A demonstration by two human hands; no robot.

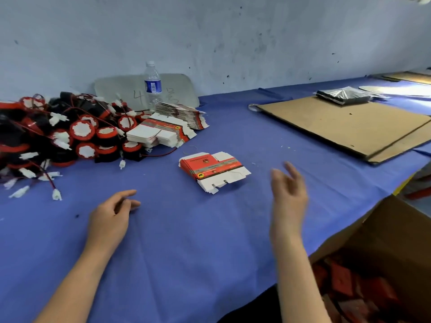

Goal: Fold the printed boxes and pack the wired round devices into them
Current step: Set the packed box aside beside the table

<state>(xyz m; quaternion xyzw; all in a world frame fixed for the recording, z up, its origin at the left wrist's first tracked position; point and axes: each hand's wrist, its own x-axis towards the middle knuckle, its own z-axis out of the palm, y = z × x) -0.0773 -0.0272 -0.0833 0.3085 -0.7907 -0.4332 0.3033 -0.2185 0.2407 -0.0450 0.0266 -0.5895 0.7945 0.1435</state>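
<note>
The blue-covered counter (pixel 186 252) stretches wide before me, with a big cardboard sheet (pixel 338 127) lying toward its far right corner and an open carton (pixel 384 229) standing off its near right corner, red shapes dim inside. Along the left edge sprawls the heap of wired round devices (pixel 70 136), red and black with white plugs trailing. Beside it, toward the far edge, sit the larger stacks of flat printed boxes (pixel 163 134), and a small stack (pixel 210 170) lies alone mid-counter. Both my hands are empty: my left hand (pixel 112 215) rests on the cloth with fingers loosely curled, my right hand (pixel 289 194) hovers above it, fingers relaxed and blurred. I judge I am about to start a fresh box. The small stack lies just beyond and between my hands, nearer the right one; the devices are well off to the left. Next I need to peel one flat off the top without dragging the rest, then pop it open
</note>
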